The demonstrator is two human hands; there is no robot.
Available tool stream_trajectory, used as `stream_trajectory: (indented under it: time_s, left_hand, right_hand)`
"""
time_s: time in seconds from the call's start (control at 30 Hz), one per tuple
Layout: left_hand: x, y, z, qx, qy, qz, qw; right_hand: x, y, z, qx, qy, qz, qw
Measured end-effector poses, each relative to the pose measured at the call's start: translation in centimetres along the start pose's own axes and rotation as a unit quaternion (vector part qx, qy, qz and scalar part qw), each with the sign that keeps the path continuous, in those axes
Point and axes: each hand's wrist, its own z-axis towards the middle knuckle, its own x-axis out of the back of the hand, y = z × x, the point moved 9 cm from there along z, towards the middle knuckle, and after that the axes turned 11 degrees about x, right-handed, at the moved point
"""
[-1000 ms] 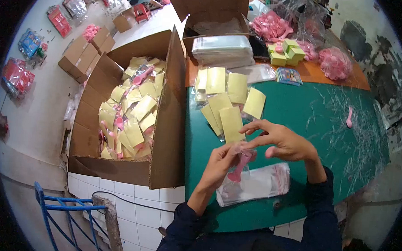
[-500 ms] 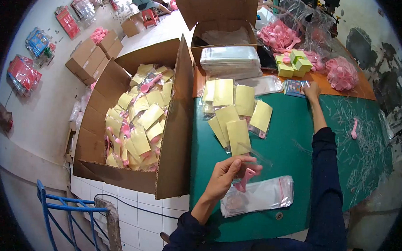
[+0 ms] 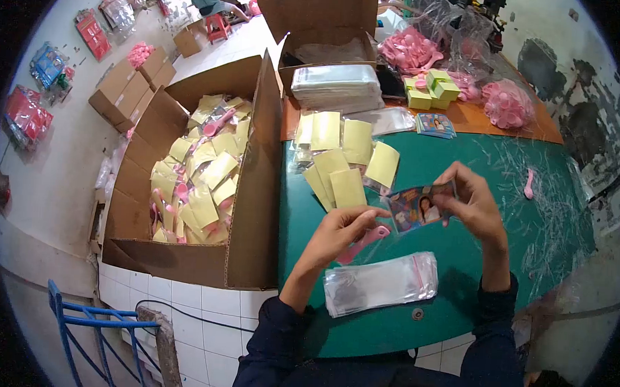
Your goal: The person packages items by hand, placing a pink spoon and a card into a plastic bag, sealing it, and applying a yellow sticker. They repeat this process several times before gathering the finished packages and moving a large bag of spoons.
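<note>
My left hand [image 3: 343,233] is closed on a clear plastic bag that holds a pink spoon [image 3: 364,244]; the bag's edges are hard to make out. To its right, my right hand [image 3: 472,204] pinches a printed picture card [image 3: 420,208], blue with a person's photo. The card's left end is at the fingertips of my left hand. Below both hands lies a stack of clear bags [image 3: 381,283] on the green table. Beyond the card, a pile of similar cards [image 3: 435,125] sits near the orange strip.
Packed bags with yellow cards [image 3: 357,141] lie left of centre. A large carton [image 3: 265,191] full of them stands at the left. Light green boxes [image 3: 439,85], pink bundles [image 3: 507,104] and stacked plastic bags [image 3: 337,84] line the back. A loose pink spoon [image 3: 529,184] lies right among plastic scraps.
My right hand has come back from the card pile with a card, up to the bag in my left hand. The pink spoon has tilted, and the view has shifted slightly.
</note>
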Motion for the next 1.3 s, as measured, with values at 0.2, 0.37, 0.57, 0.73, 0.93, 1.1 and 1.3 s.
stream_trajectory:
  time_s: [0.2,0.37,0.57,0.73,0.93,1.1,1.3]
  left_hand:
    - [-0.8,0.2,-0.1,-0.015,-0.01,0.095,0.995]
    - [-1.6,-0.5,0.1,-0.032,-0.026,0.147,0.988]
    - [-2.8,-0.1,-0.5,-0.076,-0.029,0.145,0.986]
    - [-2.6,0.7,-1.4,-0.045,0.014,0.245,0.968]
    - [-1.8,-0.3,-1.9,-0.001,-0.013,0.275,0.961]
    - [1.3,-1.6,-3.1,-0.042,-0.044,0.057,0.996]
    - [0.7,-1.4,-3.4,0.001,-0.046,0.006,0.999]
  right_hand:
    - [-0.7,-2.5,-1.3,-0.003,-0.045,-0.159,0.986]
    - [-1.8,-1.6,-1.4,-0.015,-0.092,-0.158,0.983]
    - [-6.0,0.3,-1.8,0.033,-0.236,-0.265,0.934]
    - [-5.7,0.0,-1.8,0.113,-0.227,-0.19,0.948]
    - [-5.1,2.2,-1.8,0.012,-0.223,-0.219,0.95]
    - [-2.6,3.6,-1.5,-0.091,-0.107,-0.054,0.989]
    - [-3.3,2.9,-1.7,-0.121,-0.136,-0.05,0.982]
